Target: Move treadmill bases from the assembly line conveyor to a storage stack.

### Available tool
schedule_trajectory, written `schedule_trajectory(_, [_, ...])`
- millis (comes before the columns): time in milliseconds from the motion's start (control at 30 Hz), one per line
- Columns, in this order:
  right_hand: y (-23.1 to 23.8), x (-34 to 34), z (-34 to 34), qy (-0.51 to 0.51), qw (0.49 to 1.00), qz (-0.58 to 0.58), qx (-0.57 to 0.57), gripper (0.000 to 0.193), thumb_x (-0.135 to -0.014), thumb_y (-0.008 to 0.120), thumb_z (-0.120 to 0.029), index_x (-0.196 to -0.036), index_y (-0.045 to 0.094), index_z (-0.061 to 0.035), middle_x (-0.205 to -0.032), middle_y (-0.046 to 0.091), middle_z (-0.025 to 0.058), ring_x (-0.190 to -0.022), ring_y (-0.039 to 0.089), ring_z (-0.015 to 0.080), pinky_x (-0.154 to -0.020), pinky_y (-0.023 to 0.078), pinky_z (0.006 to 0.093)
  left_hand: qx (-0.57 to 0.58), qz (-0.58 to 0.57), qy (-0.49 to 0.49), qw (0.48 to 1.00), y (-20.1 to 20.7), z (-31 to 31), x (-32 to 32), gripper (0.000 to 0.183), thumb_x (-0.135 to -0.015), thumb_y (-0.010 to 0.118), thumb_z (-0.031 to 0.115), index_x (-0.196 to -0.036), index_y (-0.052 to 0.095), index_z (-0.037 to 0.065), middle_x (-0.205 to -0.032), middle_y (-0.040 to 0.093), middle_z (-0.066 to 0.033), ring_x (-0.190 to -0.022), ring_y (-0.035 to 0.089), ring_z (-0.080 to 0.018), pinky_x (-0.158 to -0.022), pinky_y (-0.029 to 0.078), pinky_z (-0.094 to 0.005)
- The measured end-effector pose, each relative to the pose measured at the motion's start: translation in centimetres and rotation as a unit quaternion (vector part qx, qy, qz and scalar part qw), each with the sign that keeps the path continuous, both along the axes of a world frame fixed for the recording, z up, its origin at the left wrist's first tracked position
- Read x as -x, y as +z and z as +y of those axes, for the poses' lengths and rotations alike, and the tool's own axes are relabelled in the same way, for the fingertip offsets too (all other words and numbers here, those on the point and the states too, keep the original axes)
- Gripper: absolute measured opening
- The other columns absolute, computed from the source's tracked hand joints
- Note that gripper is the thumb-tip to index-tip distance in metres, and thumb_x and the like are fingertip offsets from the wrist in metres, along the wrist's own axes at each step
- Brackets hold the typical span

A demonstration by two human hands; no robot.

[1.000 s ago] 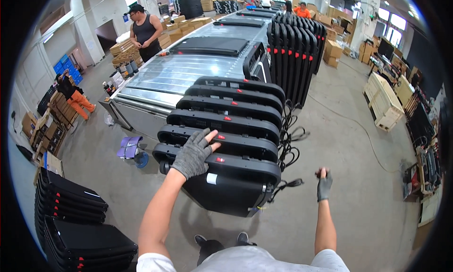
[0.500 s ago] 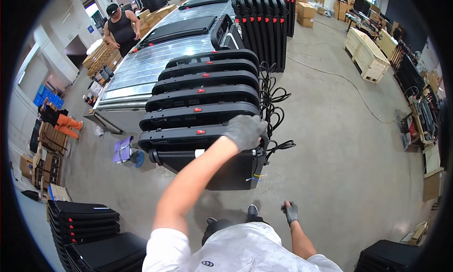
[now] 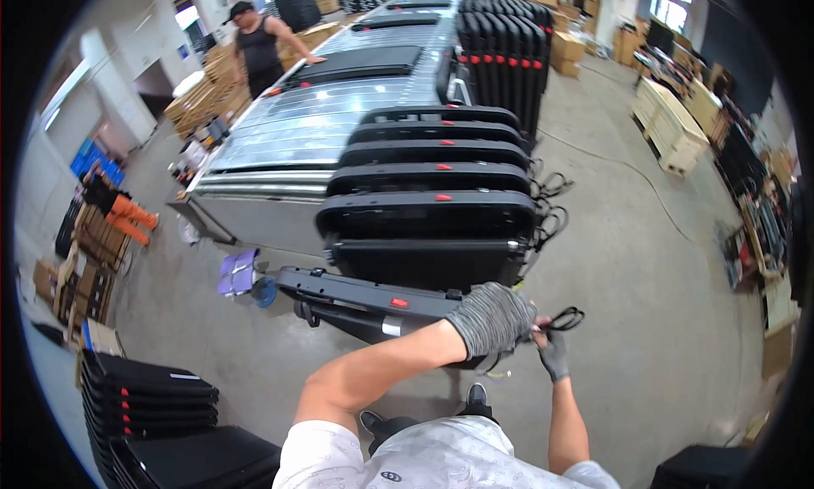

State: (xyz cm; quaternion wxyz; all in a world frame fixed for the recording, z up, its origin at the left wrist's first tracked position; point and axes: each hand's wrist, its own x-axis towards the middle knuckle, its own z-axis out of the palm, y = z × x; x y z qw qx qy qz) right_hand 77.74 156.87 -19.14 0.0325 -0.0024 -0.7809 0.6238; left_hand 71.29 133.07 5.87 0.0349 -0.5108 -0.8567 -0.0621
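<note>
A black treadmill (image 3: 356, 292) with a red switch on its end stands tilted right in front of me, apart from the row behind it. My left hand (image 3: 492, 321), in a grey glove, is closed over its right end; the fingertips are partly hidden. Just beside it, my gloved right hand (image 3: 553, 353) has its fingers closed at a looped black power cord (image 3: 566, 319). Thin wires with a yellow tip (image 3: 498, 374) hang below the treadmill's right end. Several similar treadmills (image 3: 428, 202) stand upright in a row beyond, their cords looped along the right side.
A long metal-topped bench (image 3: 288, 133) runs away behind the row, with a person (image 3: 259, 52) at its far left side. Stacked black treadmills (image 3: 148, 396) fill the lower left. A purple item (image 3: 237, 273) and a blue round object (image 3: 265, 292) rest on the floor.
The nearest treadmill has come away from the row toward me, gripped by my left hand. My right hand has risen from my side to the cord. The person by the bench has reached out an arm.
</note>
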Motion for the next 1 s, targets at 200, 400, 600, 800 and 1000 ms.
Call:
schedule_trajectory(200, [2.9, -8.9, -12.2, -0.117, 0.992, 0.01, -0.044, 0.021, -0.096, 0.056, -0.023, -0.1, 0.06, -0.0031, -0.081, 0.054, -0.0004, -0.073, 0.049, 0.0113, -0.067, 0.044, 0.0291, 0.029, 0.008, 0.024, 0.999, 3.2, -13.1, -2.5, 0.028, -0.076, 0.062, 0.018, -0.102, 0.061, 0.006, -0.086, 0.061, -0.0103, -0.077, 0.067, -0.0285, -0.061, 0.054, -0.0417])
schedule_trajectory(400, [0.9, -12.3, -29.9, -0.12, 0.989, 0.08, -0.04, 0.035, -0.101, 0.043, -0.022, -0.124, 0.052, 0.0036, -0.118, 0.059, 0.0168, -0.111, 0.054, 0.0265, -0.099, 0.041, 0.0359, -0.04, 0.029, 0.015, 0.999, 3.8, -24.5, -1.9, 0.034, -0.072, 0.065, 0.018, -0.104, 0.062, 0.007, -0.086, 0.061, -0.012, -0.079, 0.065, -0.0305, -0.066, 0.053, -0.041])
schedule_trajectory(600, [2.7, -9.7, -37.9, 0.004, 0.994, 0.076, -0.078, 0.022, -0.096, 0.052, -0.018, -0.106, 0.061, -0.0008, -0.102, 0.063, 0.0181, -0.1, 0.059, 0.0358, -0.089, 0.046, 0.0377, -0.096, 0.046, 0.031, 0.994, 3.0, -33.3, -0.9, 0.042, -0.063, 0.063, 0.01, -0.104, 0.059, 0.01, -0.085, 0.06, -0.0097, -0.081, 0.063, -0.0311, -0.067, 0.052, -0.0424])
schedule_trajectory(800, [-1.9, -9.5, -35.3, -0.107, 0.99, -0.079, -0.046, 0.035, -0.079, 0.077, -0.022, -0.103, 0.061, -0.0016, -0.096, 0.065, 0.0136, -0.094, 0.063, 0.0237, -0.083, 0.049, 0.0378, -0.122, 0.095, 0.064, 0.986, 1.7, -39.7, -0.1, 0.046, -0.058, 0.064, 0.007, -0.103, 0.057, 0.011, -0.085, 0.059, -0.008, -0.078, 0.062, -0.0312, -0.065, 0.05, -0.0426])
schedule_trajectory(1000, [-7.9, -7.6, -35.4, -0.124, 0.96, -0.127, -0.218, 0.082, -0.068, 0.084, -0.03, -0.134, 0.042, -0.0033, -0.124, 0.054, 0.0203, -0.114, 0.055, 0.0326, -0.096, 0.045, 0.0393, -0.143, 0.076, 0.119, 0.98, 0.1, -46.2, 3.2, 0.038, -0.058, 0.068, 0.009, -0.094, 0.056, 0.01, -0.085, 0.058, -0.0091, -0.08, 0.061, -0.0308, -0.068, 0.05, -0.0413])
